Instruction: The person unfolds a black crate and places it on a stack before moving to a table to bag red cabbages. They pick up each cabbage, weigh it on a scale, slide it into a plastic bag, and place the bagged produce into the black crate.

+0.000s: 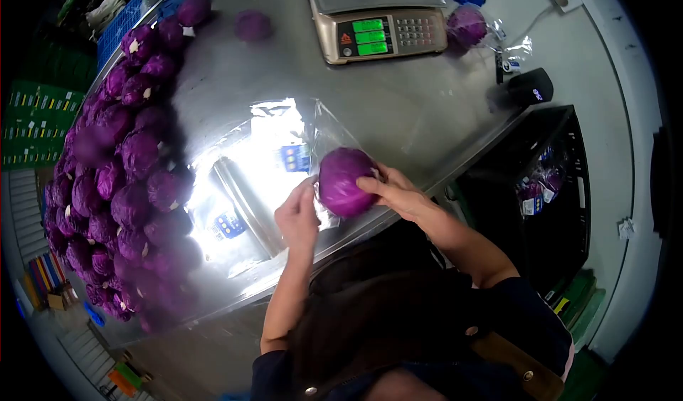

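Note:
A round red cabbage (347,182) is held over the near edge of the steel table, in front of my body. My right hand (400,194) grips it from the right side, thumb across its front. On the other side my left hand (297,214) is closed in a pinch at the edge of a clear plastic bag (329,125). The bag's film spreads up and left of the cabbage and carries a blue printed label (294,158). More flat clear bags (231,223) with blue labels lie shining on the table beside my left hand.
A large heap of red cabbages (131,160) covers the table's left side; a single cabbage (253,26) sits at the back. A digital scale (380,34) stands there, with a bagged cabbage (466,27) to its right. A black crate (526,237) holding bagged cabbages is at right.

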`<state>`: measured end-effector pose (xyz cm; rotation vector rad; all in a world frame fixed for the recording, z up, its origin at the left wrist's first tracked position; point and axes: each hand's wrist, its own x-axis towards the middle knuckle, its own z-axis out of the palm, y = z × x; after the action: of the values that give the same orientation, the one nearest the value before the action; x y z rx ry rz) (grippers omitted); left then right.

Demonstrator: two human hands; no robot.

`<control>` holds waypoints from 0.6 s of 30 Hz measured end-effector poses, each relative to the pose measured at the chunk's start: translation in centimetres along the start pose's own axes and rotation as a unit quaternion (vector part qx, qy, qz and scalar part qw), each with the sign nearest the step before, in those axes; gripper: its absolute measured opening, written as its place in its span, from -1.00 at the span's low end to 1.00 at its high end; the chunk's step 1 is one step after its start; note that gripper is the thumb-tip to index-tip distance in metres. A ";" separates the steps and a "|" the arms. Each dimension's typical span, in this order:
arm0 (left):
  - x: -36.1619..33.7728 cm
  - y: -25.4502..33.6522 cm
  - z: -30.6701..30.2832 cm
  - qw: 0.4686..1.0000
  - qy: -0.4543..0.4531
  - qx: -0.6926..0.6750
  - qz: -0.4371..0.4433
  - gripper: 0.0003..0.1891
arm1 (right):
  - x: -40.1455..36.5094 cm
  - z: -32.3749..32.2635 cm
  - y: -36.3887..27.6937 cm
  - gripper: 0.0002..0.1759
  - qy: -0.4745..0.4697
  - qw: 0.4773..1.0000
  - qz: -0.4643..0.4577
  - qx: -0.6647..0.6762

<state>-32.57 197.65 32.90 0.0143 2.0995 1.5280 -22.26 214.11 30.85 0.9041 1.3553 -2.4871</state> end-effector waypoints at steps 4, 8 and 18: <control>-1.3 3.0 3.1 0.944 0.033 0.047 0.326 -0.81 | -3.5 0.8 -4.3 -0.38 0.134 0.921 -0.155 -0.331; -1.9 7.4 3.8 0.968 0.023 -0.085 0.236 -0.80 | -4.4 1.5 -10.2 -0.51 0.181 0.815 -0.363 -0.415; -1.9 4.5 1.4 0.779 0.179 0.394 0.453 -0.19 | -0.2 2.1 -5.8 -0.37 0.155 0.630 -0.463 -0.604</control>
<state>-31.72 199.95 37.38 1.2957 3.1413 0.9228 -25.36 215.71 35.88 0.2159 3.4658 -0.8921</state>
